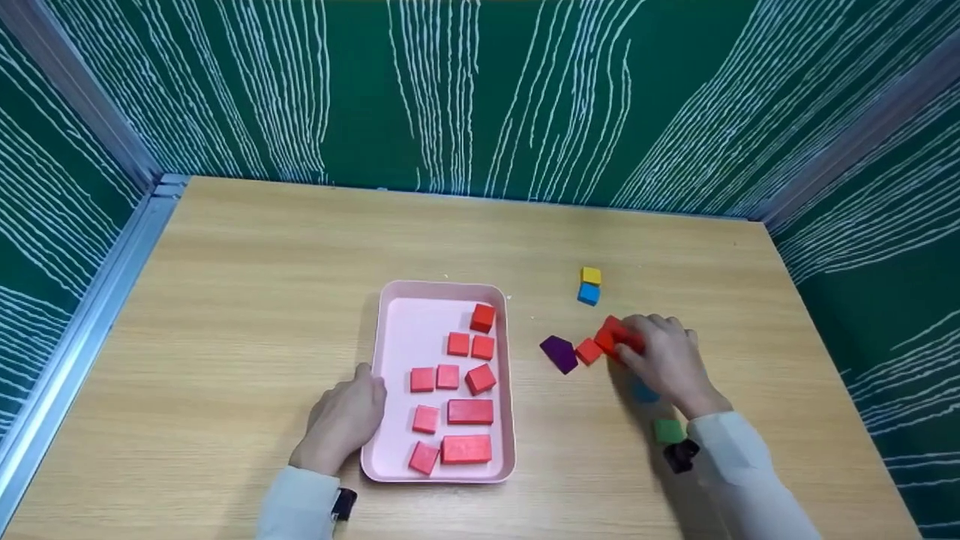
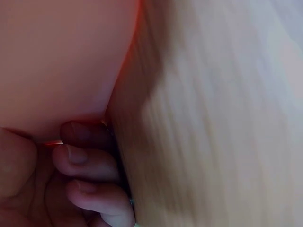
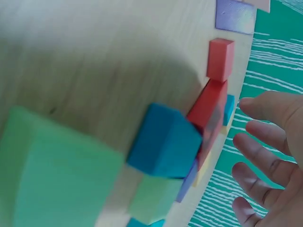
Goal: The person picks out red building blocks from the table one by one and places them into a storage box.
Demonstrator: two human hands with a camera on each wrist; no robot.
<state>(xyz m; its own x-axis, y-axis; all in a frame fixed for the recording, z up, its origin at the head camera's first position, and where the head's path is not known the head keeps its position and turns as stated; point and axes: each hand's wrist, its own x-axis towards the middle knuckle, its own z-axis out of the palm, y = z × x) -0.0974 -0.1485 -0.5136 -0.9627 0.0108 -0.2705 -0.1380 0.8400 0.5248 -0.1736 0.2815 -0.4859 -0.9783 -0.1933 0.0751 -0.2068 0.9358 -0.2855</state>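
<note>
At the left side of a pink tray (image 1: 442,291), my left hand (image 1: 345,411) grips the rim. Curled fingertips (image 2: 85,158) lie against the tray's edge in the left wrist view. Several red blocks, both cubes and longer ones, lie inside the tray. My right hand (image 1: 667,360) is over red blocks (image 1: 606,339) on the table and partly covers them in the head view. From the right wrist, the fingers look spread and loosely bent, with nothing between them, beside a long red block (image 3: 210,106). A smaller red block (image 1: 589,351) touches a purple pentagon (image 1: 560,354).
Beyond the right hand, a yellow block (image 1: 591,275) and a blue block (image 1: 589,293) touch each other. Under the right forearm lie a blue block (image 1: 645,390), a green block (image 1: 669,430) and a wrist camera's dark casing (image 1: 681,455). Green walls (image 1: 360,90) bound the wooden table (image 1: 300,247).
</note>
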